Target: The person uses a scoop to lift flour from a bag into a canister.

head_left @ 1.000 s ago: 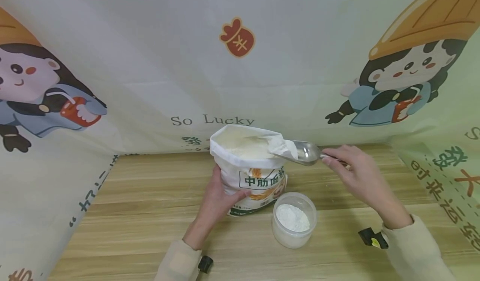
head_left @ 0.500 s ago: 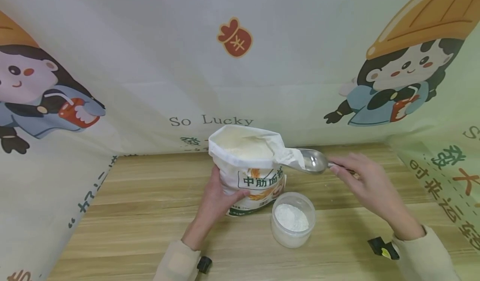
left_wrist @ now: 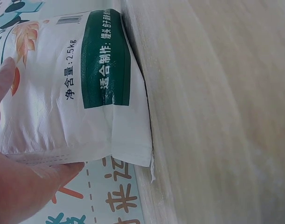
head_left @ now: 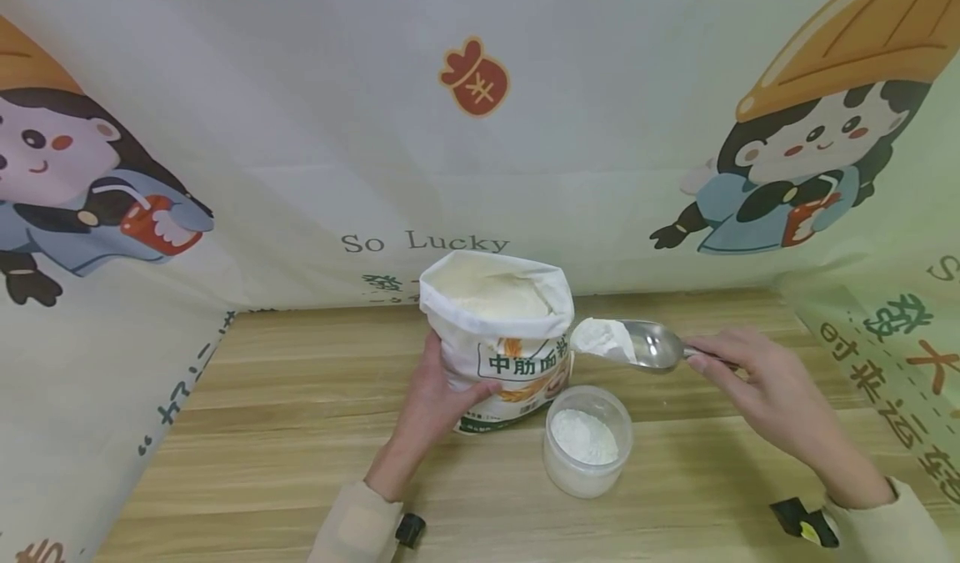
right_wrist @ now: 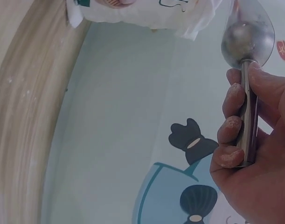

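Observation:
My left hand point(head_left: 441, 389) grips the lower left side of a white flour bag point(head_left: 498, 328), thumb across its printed front. The bag stands upright with its top rolled open and flour point(head_left: 506, 294) showing inside; the left wrist view has its green base band point(left_wrist: 106, 60). With my right hand point(head_left: 765, 388) I hold a metal scoop point(head_left: 660, 346) by its handle, fingers curled round it in the right wrist view. A heap of flour point(head_left: 602, 338) fills the scoop's front part, just right of the bag's rim. Below it stands a clear round tub point(head_left: 588, 475) with flour in it.
All of this stands on a wood-grain table point(head_left: 300, 429). A printed cloth point(head_left: 337, 129) with cartoon figures hangs behind the table and along both sides. The bag stands close to the back cloth.
My right hand has drawn the flour-laden scoop out over the bag's right rim, moving right and slightly toward me. The left hand, bag and tub have stayed in place.

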Available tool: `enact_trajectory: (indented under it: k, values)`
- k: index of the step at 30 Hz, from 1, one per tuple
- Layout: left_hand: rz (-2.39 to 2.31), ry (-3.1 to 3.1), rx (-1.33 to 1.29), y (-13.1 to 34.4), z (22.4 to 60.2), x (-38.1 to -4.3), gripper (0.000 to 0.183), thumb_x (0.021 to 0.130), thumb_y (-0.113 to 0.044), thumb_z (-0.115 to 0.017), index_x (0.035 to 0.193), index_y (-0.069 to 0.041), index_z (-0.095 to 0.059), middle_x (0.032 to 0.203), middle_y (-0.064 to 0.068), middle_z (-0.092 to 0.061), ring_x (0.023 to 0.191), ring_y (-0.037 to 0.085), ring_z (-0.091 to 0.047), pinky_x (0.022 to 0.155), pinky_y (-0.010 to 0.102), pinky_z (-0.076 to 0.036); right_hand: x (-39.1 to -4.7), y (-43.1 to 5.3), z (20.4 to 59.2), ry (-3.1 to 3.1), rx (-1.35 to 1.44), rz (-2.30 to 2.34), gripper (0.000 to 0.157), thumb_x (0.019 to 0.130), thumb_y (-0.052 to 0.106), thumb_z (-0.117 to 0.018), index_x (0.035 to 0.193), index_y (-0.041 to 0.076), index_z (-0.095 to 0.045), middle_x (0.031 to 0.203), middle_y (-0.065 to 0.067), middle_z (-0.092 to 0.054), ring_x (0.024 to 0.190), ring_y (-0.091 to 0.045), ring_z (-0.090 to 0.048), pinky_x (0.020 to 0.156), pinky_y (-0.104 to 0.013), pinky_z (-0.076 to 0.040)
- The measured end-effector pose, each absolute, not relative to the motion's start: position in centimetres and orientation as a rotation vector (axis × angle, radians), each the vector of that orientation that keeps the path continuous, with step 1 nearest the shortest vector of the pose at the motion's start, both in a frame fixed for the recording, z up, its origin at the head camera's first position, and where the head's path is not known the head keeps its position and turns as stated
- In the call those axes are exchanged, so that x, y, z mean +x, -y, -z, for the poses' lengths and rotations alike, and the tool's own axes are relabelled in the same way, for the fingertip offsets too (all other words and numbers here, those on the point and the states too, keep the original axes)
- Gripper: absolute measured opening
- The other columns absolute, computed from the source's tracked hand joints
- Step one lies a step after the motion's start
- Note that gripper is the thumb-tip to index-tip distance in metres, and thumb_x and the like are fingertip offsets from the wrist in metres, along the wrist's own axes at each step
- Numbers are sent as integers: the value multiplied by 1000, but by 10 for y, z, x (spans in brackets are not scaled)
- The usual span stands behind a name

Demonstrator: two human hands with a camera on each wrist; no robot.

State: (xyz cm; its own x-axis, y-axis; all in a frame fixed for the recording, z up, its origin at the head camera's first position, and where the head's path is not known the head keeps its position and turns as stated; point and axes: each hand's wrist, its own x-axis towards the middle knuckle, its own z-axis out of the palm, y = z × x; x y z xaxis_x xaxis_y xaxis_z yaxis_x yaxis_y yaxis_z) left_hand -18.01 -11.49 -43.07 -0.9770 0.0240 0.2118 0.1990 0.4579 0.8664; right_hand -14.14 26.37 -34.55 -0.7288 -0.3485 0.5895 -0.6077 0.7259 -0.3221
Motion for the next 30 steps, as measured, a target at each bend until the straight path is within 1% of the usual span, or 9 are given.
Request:
enact_trajectory:
  k: [3,5,10,14,17,19,22,27,30]
  values:
    - [1541,2533,-195,115,431,-180,113,72,-24,-96,159,-11,-26,149,19,-51,138,39,-49,118,56,-36,-140,-268,349,2419,746,-690,23,89,1,-77,111,8,-79,101,-2,-77,90,-10,-63,70,-20,-51]
    - [1544,2530,-198,115,431,-180,113,72,-23,-96,159,-11,-26,150,19,-51,139,38,-48,118,56,-36,-139,-270,351,2415,768,-688,24,87,0,-77,110,8,-79,100,-3,-77,88,-10,-63,67,-21,-51]
    - [1554,2524,-206,115,430,-180,113,72,-22,-96,160,-12,-25,150,18,-50,139,38,-48,119,55,-35,-135,-275,356,2434,801,-669,25,87,2,-78,111,8,-79,94,1,-75,81,-6,-60,59,-24,-51]
    - [1551,2528,-201,115,430,-180,113,72,-23,-96,160,-12,-25,150,18,-50,139,38,-48,119,56,-35,-131,-279,359,2452,816,-664,26,87,2,-78,112,9,-79,94,5,-74,83,-4,-59,60,-24,-51]
    - [1546,2532,-201,115,430,-180,114,72,-23,-96,160,-12,-25,151,18,-50,139,38,-48,118,56,-35,-129,-282,363,2458,841,-672,26,87,2,-78,111,10,-79,92,10,-71,82,-3,-55,59,-23,-49]
    - [1543,2532,-204,115,430,-180,114,72,-23,-96,160,-12,-24,151,18,-50,140,38,-47,119,56,-35,-129,-283,365,2464,856,-674,27,86,2,-78,111,11,-79,92,11,-70,82,-2,-55,59,-23,-49]
    - [1537,2530,-213,115,430,-180,114,72,-23,-96,160,-11,-24,151,18,-49,140,38,-47,119,55,-34,-128,-285,368,2481,876,-669,28,86,2,-79,112,12,-79,94,10,-71,82,-2,-56,60,-23,-50]
    - [1541,2526,-216,115,430,-180,114,72,-23,-96,160,-12,-24,152,17,-49,140,38,-47,119,55,-34,-126,-288,371,2528,880,-624,28,86,4,-80,112,13,-79,100,5,-74,88,-5,-61,64,-25,-53]
    - [1550,2523,-216,115,430,-180,114,72,-22,-96,160,-12,-25,152,18,-49,140,38,-47,119,56,-35,-125,-289,372,2546,888,-600,27,86,4,-80,111,14,-80,100,7,-74,90,-7,-62,66,-27,-55]
